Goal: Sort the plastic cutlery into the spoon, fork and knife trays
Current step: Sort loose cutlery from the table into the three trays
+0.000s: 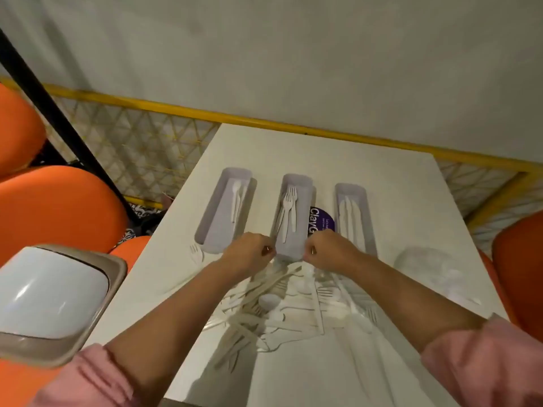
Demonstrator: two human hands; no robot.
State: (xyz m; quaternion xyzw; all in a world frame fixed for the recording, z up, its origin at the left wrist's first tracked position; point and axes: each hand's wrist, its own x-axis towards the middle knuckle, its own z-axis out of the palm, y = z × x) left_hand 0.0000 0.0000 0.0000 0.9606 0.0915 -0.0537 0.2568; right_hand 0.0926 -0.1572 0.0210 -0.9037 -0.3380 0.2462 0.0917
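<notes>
Three long grey trays stand side by side on the white table. The left tray holds spoons, the middle tray forks, and the right tray knives. A loose pile of white plastic cutlery lies in front of them, between my forearms. My left hand grips the near left corner of the middle tray with curled fingers. At its near right corner, my right hand does the same. A single fork lies beside the left tray's near end.
A purple round sticker shows between the middle and right trays. A crumpled clear plastic bag lies at the table's right. A white-lidded bin and orange chairs stand on the left. A yellow mesh fence runs behind the table.
</notes>
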